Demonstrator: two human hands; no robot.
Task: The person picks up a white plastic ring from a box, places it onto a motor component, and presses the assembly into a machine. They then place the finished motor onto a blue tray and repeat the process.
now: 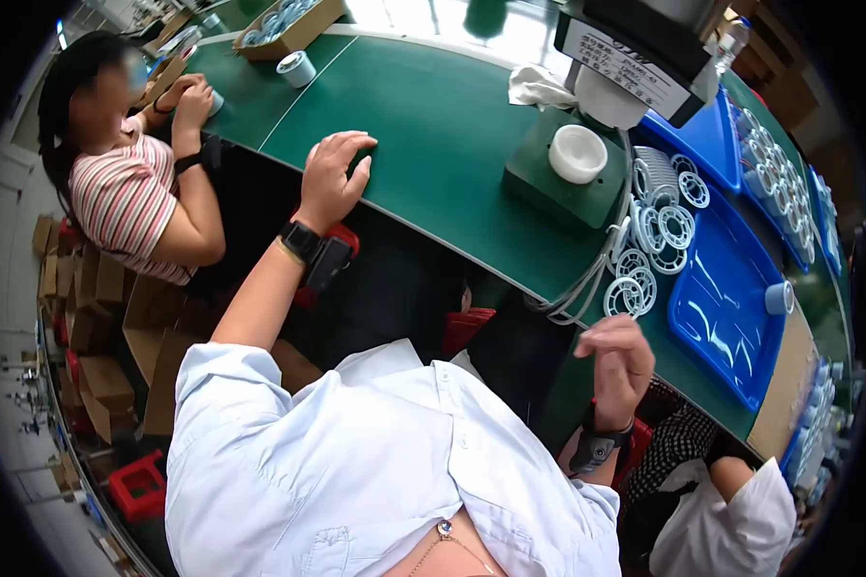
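Note:
My left hand (pixel 335 180) rests by the near edge of the green table (pixel 423 144), its fingers spread and thumb apart, with nothing in it. Close to the pale grey plastic rings (pixel 656 226) and the table's edge, my right hand (pixel 620 363) hovers with loosely bent fingers; nothing shows in it. The rings lie in a loose heap, some stacked on edge. Between my hands and farther off, a round white cup-like holder (pixel 577 154) sits on a green block (pixel 558 188), just below the head of a black machine (pixel 635 62) with a paper label.
A blue tray (pixel 770 337) lies at the right, a pale spool (pixel 779 298) at its rim. Behind it, another tray carries many pale parts (pixel 775 178). Grey cables (pixel 587 284) hang at the table edge. At left a co-worker (pixel 130 183) in stripes sits near a white roll (pixel 296 68).

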